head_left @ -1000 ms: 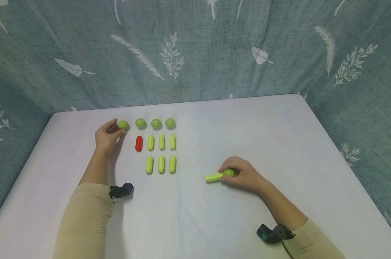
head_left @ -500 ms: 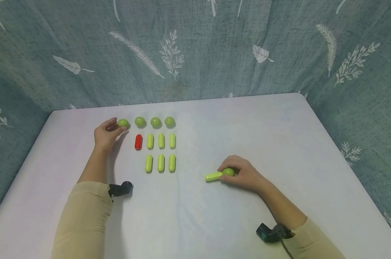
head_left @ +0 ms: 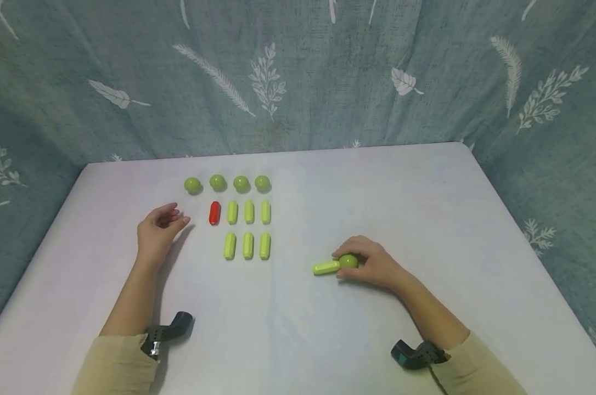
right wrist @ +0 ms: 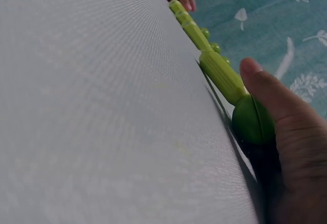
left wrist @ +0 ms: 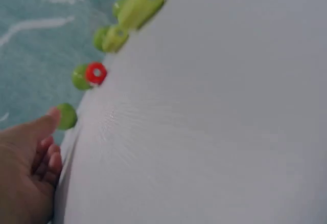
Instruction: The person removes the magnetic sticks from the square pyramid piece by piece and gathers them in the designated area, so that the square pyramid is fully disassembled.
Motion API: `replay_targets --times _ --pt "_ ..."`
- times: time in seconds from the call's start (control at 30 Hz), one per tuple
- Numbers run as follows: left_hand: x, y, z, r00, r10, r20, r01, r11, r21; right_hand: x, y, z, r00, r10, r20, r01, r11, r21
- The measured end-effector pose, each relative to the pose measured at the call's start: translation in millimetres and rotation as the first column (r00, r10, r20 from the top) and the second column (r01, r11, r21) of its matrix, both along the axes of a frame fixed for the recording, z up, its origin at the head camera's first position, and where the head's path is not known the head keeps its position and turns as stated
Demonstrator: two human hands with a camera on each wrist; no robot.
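White tabletop (head_left: 426, 230), backed by a teal leaf-print curtain (head_left: 327, 82), carries a small grid of plastic pieces: four green balls in a row, below them a red capsule (head_left: 214, 213) beside three lime capsules, and three more lime capsules in a lower row. The person's left hand (head_left: 157, 233) rests on the table, fingers relaxed and loosely curled, holding nothing; it lies below and left of the leftmost green ball (head_left: 192, 185), apart from it. The right hand (head_left: 372, 263), well apart to the right of the grid, curls its fingers over a green ball (head_left: 348, 261) that touches the end of a lime capsule (head_left: 326, 268) lying flat on the table. The right wrist view shows what the head view cannot: the thumb (right wrist: 271, 93) pressed along the top of the ball (right wrist: 251, 121), with the capsule (right wrist: 222, 75) joined end-on (the far left hand is a blur at the frame's top). The left wrist view, itself soft, shows the open palm (left wrist: 23, 173) with a fingertip near the leftmost ball (left wrist: 66, 116), and the red capsule (left wrist: 96, 73) seen end-on as a ring.
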State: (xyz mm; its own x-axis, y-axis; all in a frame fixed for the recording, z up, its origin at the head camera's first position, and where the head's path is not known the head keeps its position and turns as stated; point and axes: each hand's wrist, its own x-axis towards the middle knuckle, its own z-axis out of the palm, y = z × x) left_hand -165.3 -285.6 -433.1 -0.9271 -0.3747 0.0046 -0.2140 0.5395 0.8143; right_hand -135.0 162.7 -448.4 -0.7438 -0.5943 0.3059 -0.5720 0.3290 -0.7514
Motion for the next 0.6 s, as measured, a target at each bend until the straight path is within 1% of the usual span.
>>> replay_targets --times 0.07,0.13,0.17,0.23,0.3,0.4,0.47,0.5,0.53,0.6 --pt "13.0 7 -4.1 0.999 -0.003 -0.040 0.003 1.000 -0.017 0.9 1 1.7 1.000 0.018 0.013 -0.018 0.998 0.055" --pt "23.3 17 -7.5 0.997 -0.020 -0.081 0.016 0.999 -0.044 2.1 0 3.5 0.999 0.031 0.024 -0.034 0.993 0.113" --pt "27.2 22 -9.1 0.993 -0.039 -0.109 0.034 0.998 -0.046 2.8 0 4.6 0.999 0.035 0.026 -0.038 0.990 0.136" --pt "34.5 33 -11.8 0.987 -0.086 -0.138 0.078 0.995 -0.060 4.3 -1 5.4 0.999 0.030 0.028 -0.034 0.985 0.168" --pt "41.9 45 -13.1 0.976 -0.145 -0.160 0.138 0.989 -0.055 5.4 -1 5.0 0.999 0.003 0.041 -0.010 0.986 0.168" --pt "53.2 62 -13.9 0.953 -0.228 -0.199 0.229 0.973 -0.018 5.4 -1 4.0 0.998 -0.035 0.059 0.027 0.992 0.123" --pt "61.1 73 -14.5 0.927 -0.273 -0.256 0.283 0.959 0.003 4.3 -1 2.5 0.997 -0.045 0.063 0.040 0.996 0.083" --pt "64.8 78 -15.2 0.908 -0.296 -0.295 0.312 0.950 0.007 3.6 -1 2.0 0.997 -0.045 0.060 0.041 0.997 0.065" --pt "68.6 82 -16.1 0.887 -0.319 -0.333 0.337 0.941 -0.002 3.1 -1 1.6 0.998 -0.040 0.053 0.037 0.998 0.048" --pt "76.3 92 -17.5 0.830 -0.360 -0.425 0.386 0.922 -0.028 1.9 -1 0.5 0.999 -0.029 0.027 0.028 0.999 0.025"
